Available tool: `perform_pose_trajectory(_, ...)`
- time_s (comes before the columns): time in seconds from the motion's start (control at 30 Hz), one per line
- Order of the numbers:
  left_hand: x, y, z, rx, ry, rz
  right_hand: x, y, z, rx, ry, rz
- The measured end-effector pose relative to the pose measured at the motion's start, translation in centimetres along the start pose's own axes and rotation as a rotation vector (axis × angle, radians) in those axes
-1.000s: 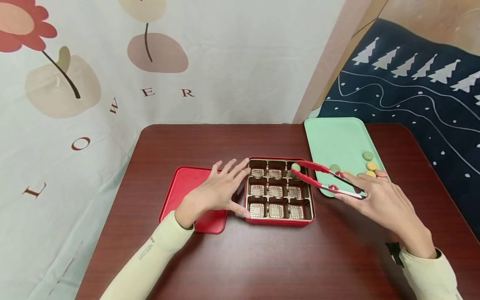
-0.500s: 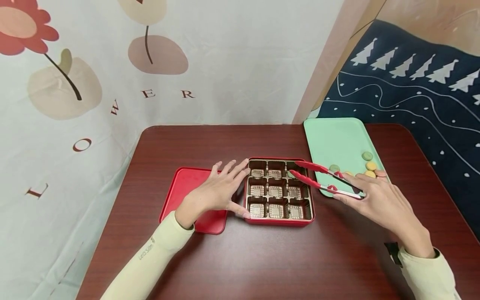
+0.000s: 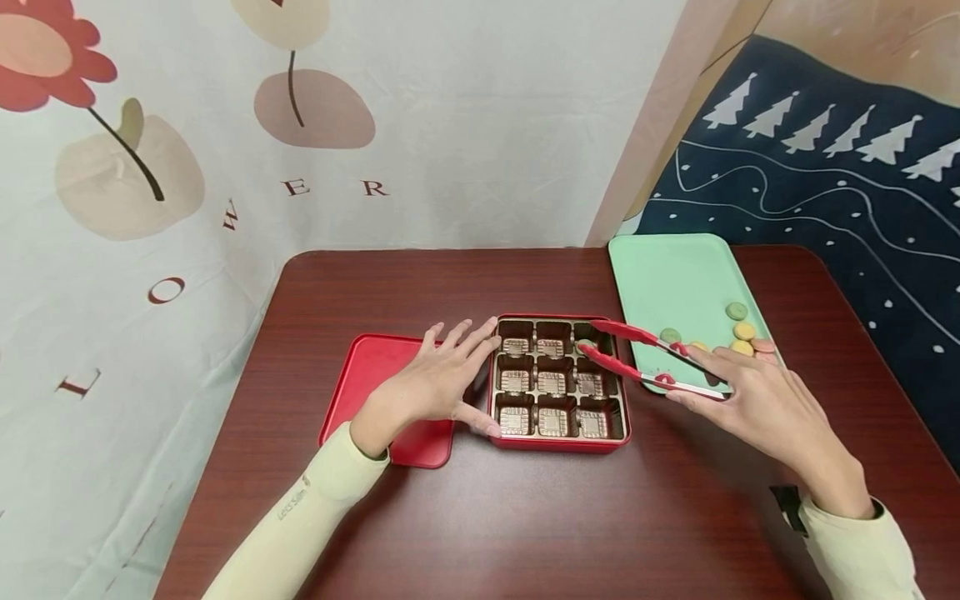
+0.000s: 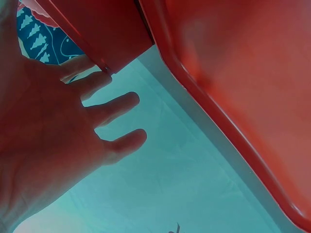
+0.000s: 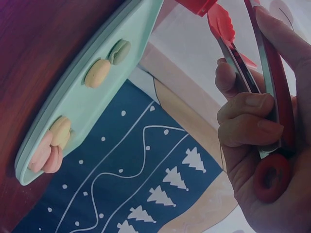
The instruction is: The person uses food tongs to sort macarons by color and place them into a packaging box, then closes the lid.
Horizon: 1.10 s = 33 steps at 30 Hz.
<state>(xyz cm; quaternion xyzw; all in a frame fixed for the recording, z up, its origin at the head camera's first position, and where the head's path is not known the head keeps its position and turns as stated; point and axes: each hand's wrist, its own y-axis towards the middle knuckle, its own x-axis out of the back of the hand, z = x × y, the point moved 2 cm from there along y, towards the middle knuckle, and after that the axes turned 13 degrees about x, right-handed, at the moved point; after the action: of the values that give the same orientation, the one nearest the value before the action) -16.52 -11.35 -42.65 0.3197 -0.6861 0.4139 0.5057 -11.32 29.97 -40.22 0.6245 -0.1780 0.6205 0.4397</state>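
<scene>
My left hand [image 3: 431, 383] has its fingers spread against the left side of a red tin [image 3: 558, 446]. In the left wrist view, fingertips of that hand [image 4: 53, 111] touch the tin's wall [image 4: 112, 29]. My right hand [image 3: 776, 417] grips red-tipped tongs [image 3: 630, 333], fingers curled round their metal arms in the right wrist view. The tongs' tips reach into the tin's back right compartment. A green macaron [image 3: 586, 343] lies low there, partly hidden by the tips; whether they touch it, I cannot tell. The other compartments of the brown-gold insert hold nothing.
A red lid [image 3: 375, 367] lies left of the tin, under my left wrist. On the right, a mint tray [image 3: 667, 275] carries several macarons, among them green [image 3: 736, 311], yellow [image 3: 744, 331] and pink [image 3: 762, 344] ones. Fabric backdrops stand behind the table [image 3: 525, 533].
The green macaron, held up between the tongs' tips a second ago, has gone down into the back right compartment. The tips have spread slightly. My left hand stays where it was.
</scene>
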Motion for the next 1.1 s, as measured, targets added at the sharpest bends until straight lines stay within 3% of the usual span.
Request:
perform_pose_trajectory(0.73,0.0,0.0,0.1,0.014,-0.031,-0.006,0.5,-1.2,-0.7,-0.127,0.039,0.062)
perform_pose_trajectory(1.1,0.0,-0.2,0.3,0.016,-0.006,0.036,0.6,-2.3,-1.6,-0.124,0.051,-0.015)
